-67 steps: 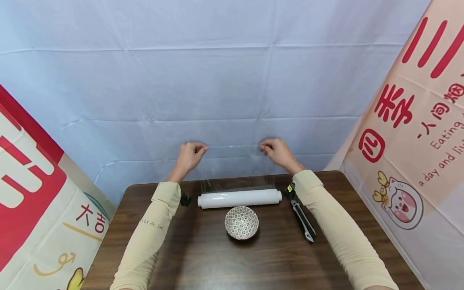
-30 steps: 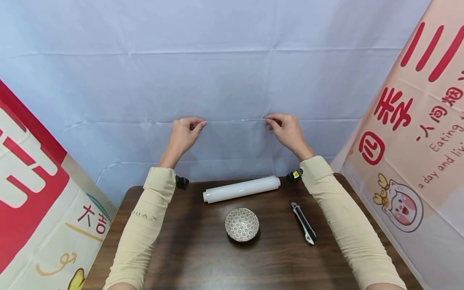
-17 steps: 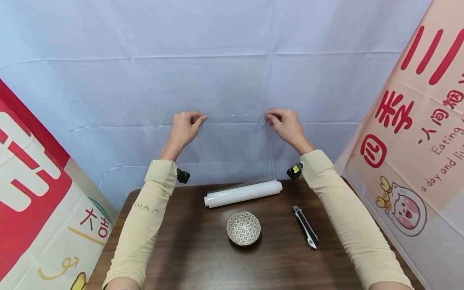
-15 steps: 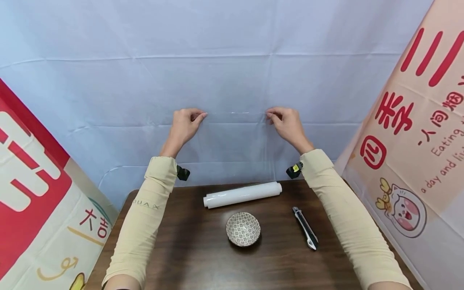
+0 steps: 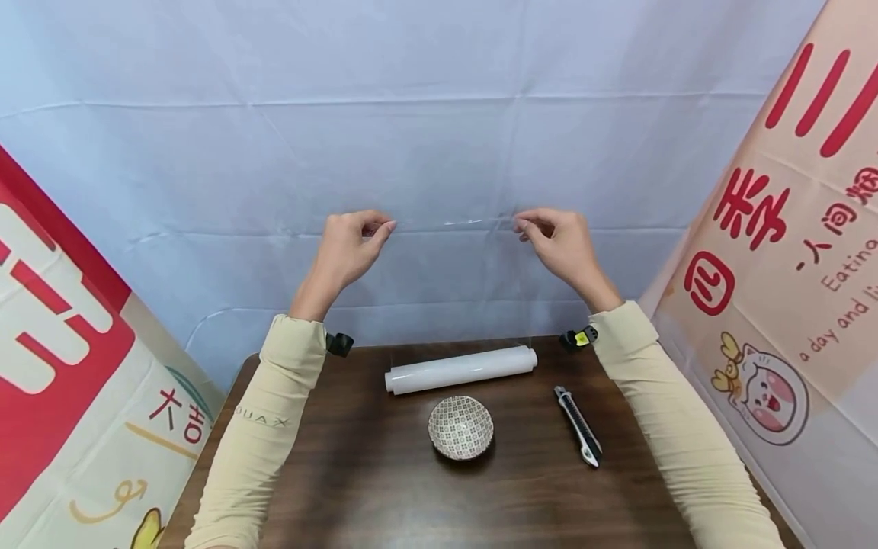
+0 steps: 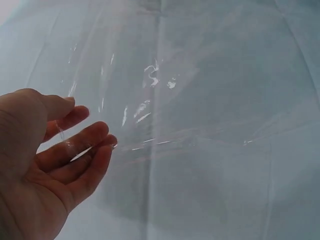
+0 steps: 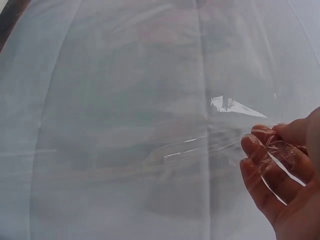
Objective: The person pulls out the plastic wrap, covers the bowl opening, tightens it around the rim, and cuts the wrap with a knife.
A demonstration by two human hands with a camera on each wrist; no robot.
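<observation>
A sheet of clear cling film (image 5: 463, 223) is stretched between both raised hands, its edge glinting in the head view. My left hand (image 5: 351, 248) pinches one corner between thumb and forefinger. The opposite corner is pinched by my right hand (image 5: 559, 242); in the right wrist view the film (image 7: 185, 147) bunches up in the fingers. From the hands the film runs down to the white roll of cling film (image 5: 461, 370), which lies slightly slanted near the table's back edge. A small patterned bowl (image 5: 461, 428) stands in front of the roll.
A black and silver utility knife (image 5: 578, 427) lies right of the bowl on the dark wooden table (image 5: 384, 488). A pale cloth backdrop (image 5: 425, 137) hangs close behind the table. Printed banners (image 5: 768, 290) flank both sides.
Over two seconds both hands rose from near the table, drawing film off the roll, which turned to a slant. Lately they moved slightly apart and a little lower.
</observation>
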